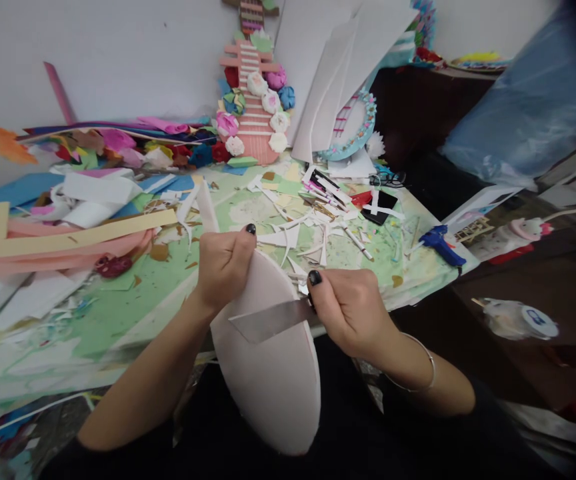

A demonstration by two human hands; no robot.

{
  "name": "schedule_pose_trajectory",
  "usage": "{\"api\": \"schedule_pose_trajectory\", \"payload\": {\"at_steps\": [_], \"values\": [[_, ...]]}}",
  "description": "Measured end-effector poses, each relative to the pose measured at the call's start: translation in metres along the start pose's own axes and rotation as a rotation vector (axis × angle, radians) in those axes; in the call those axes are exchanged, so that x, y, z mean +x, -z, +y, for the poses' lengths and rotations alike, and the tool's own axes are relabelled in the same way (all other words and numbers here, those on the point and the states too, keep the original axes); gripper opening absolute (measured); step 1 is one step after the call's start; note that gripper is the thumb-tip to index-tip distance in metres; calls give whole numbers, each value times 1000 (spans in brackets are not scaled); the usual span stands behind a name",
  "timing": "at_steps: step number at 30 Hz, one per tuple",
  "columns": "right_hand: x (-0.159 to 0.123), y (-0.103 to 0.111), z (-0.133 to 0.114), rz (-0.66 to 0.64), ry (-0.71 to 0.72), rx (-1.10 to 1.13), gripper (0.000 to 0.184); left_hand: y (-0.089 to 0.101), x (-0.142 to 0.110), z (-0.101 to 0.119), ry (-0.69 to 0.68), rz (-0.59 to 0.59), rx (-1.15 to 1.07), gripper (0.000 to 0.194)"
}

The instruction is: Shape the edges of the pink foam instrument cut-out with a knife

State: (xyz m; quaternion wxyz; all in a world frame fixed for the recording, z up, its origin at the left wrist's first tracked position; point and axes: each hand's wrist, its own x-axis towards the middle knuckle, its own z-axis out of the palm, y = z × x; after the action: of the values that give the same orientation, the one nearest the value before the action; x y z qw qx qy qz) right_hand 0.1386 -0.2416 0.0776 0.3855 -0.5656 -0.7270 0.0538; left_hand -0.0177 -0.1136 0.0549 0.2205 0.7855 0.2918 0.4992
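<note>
A white oval foam board [268, 380] stands tilted between my lap and the table's front edge. My left hand [228, 263] is closed around its upper end, thumb on top. In my right hand [351, 310] is a knife, its handle mostly hidden by my fingers. The broad metal knife blade [271, 321] points left and lies across the face of the board, near its right edge; whether it touches the surface I cannot tell. A thin white strip [207, 207] sticks up just behind my left hand.
White offcuts, paper scraps and pens litter the green-covered table [168, 283]. A blue glue gun [442, 245] lies near the right edge. Behind stands a pink guitar shape [254, 123] with paper flowers. Crepe paper [68, 247] lies at left, and a plastic-wrapped tub [521, 320] sits lower right.
</note>
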Motion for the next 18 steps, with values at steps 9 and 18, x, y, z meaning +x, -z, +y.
{"api": "schedule_pose_trajectory", "payload": {"at_steps": [9,18], "values": [[-2,-2,13,10,-73,-41,38,-1,-1,-2,27,6,-3,49],[-1,3,10,-20,-63,-38,39,2,4,4,-137,0,83,47]]}}
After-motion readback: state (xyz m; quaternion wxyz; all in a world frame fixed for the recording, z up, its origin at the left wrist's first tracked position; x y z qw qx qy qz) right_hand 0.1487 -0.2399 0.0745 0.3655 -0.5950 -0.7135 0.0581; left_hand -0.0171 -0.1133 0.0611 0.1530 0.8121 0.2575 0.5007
